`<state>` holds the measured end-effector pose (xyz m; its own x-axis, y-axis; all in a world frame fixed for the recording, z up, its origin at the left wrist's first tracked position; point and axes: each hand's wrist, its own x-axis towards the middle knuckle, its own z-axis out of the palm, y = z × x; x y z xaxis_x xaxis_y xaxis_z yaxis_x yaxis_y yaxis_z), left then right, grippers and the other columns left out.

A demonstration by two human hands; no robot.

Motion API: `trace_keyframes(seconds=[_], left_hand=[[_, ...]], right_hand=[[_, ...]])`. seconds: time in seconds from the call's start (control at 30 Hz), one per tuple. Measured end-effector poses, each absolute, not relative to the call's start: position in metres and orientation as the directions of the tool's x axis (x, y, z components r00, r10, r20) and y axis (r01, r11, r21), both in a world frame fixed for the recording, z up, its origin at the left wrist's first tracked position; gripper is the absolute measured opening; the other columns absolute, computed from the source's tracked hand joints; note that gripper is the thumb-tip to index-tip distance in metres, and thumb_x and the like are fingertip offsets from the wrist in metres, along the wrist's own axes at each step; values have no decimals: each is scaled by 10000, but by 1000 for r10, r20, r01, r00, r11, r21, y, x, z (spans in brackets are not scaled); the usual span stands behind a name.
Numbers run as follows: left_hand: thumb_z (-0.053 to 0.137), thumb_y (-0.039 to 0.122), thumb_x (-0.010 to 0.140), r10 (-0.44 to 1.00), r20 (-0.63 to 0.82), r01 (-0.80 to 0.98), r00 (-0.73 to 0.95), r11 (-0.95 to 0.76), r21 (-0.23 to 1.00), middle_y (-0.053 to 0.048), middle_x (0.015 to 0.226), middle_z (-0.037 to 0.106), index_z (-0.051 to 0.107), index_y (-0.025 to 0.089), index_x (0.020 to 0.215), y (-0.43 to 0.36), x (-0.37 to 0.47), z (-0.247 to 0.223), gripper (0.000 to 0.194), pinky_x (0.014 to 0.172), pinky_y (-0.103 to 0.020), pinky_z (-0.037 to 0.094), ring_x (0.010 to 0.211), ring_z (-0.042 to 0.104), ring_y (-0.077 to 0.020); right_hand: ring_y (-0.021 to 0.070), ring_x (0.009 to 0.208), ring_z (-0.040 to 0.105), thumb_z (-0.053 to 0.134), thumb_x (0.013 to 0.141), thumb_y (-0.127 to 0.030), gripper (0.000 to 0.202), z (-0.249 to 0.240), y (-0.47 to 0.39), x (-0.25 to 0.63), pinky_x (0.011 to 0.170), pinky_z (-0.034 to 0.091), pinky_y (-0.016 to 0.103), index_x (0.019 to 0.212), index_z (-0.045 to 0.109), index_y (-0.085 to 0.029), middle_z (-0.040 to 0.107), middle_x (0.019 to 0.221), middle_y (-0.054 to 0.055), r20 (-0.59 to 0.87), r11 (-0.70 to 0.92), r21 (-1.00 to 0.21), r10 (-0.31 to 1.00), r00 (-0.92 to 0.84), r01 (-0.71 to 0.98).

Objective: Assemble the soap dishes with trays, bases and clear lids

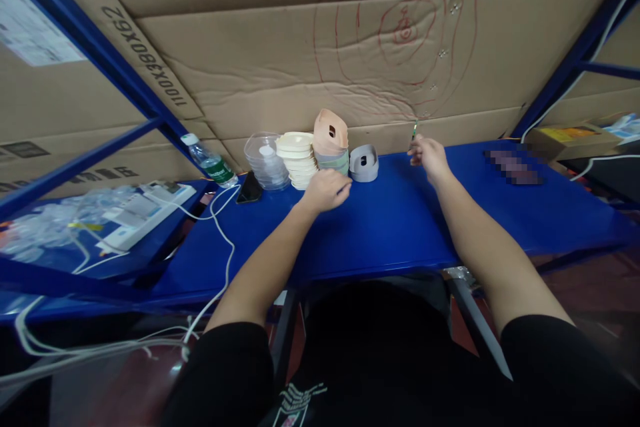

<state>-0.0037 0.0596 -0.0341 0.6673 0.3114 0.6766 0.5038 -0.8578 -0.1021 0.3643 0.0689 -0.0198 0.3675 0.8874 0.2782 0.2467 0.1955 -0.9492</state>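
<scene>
My right hand [427, 155] is raised over the blue table [380, 227], its fingers pinched round a thin green and white stick [415, 131] that points up. My left hand [327, 189] has its fingers curled together in front of the stacks; whatever it may hold is hidden. Just behind it stand a stack of cream lids [299, 159] and a pile of peach pieces [331, 131] on top of green ones [334, 161]. A grey cup-shaped piece [365, 164] sits to the right of them. Clear plastic containers [267, 161] are nested on the left.
A water bottle [213, 161] and a dark phone [249, 188] lie left of the containers, beside white cables [231, 247]. Cardboard [260, 47] with red rings drawn on it backs the table. A blurred-out item [515, 167] lies at the right.
</scene>
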Motion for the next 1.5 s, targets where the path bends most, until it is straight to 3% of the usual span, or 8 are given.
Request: trace_keyframes(seconds=[0.1,0.17,0.27,0.43,0.77,1.13,1.3,1.5], left_hand=[[544,343,1095,293,549,405,782,-910,-91,-114,1016,845,833,198,1096,52,12,-42,323,861,-415,615,935,788,-254],[575,353,1093,316,499,396,807,-916,-60,-124,1121,847,835,187,1155,51,16,-48,314,940,-433,633,1025,795,-266],[634,384,1076,405,434,446,805,-895,7,-163,1289,817,825,170,1273,53,16,-56,348,1054,-489,629,1166,784,-297],[640,454,1088,535,326,529,779,-841,117,-177,1428,772,793,165,1382,56,14,-58,441,1174,-522,576,1323,743,-327],[582,492,1112,595,250,579,764,-803,142,-168,1514,734,767,155,1439,50,16,-49,504,1248,-496,513,1417,687,-327],[519,405,1138,592,189,611,784,-789,-62,-168,1430,774,780,158,1398,31,18,-43,443,1102,-468,566,1287,745,-318],[563,378,1122,575,275,585,771,-809,50,-134,1321,823,817,177,1314,35,-9,-42,377,1117,-448,579,1243,766,-287],[669,441,1061,751,297,714,589,-656,242,-129,1287,832,804,187,1360,46,-37,-44,415,1103,-463,615,1216,777,-296]], right_hand=[[392,1264,749,683,973,-623,512,-34,67,371,1137,576,574,1226,785,-189,822,1286,203,366,69,-691,892,266,719],[455,1560,561,668,1002,-545,627,-41,65,370,1308,418,637,1468,724,-128,686,1587,245,295,-24,-498,935,195,867],[486,1738,273,594,1058,-606,805,-47,63,366,1387,233,708,1696,538,-119,397,1835,233,100,-104,-346,984,147,933],[462,1776,144,400,1104,-730,890,-48,65,362,1400,131,729,1799,378,-173,203,1911,193,-31,-104,-250,995,100,963],[466,1778,136,270,1074,-829,987,-47,69,364,1398,150,740,1832,293,-197,170,1924,165,-63,-85,-172,995,75,982],[492,1756,213,315,1073,-818,950,-51,68,373,1379,208,765,1800,382,-209,267,1899,176,1,-37,-164,999,38,986],[499,1748,235,325,1084,-798,936,-51,67,377,1369,221,778,1787,405,-184,287,1888,200,0,7,-163,1000,-7,987],[499,1749,234,385,1071,-789,918,-50,63,391,1368,236,781,1779,425,-205,292,1889,171,-8,94,-180,995,-97,979]])
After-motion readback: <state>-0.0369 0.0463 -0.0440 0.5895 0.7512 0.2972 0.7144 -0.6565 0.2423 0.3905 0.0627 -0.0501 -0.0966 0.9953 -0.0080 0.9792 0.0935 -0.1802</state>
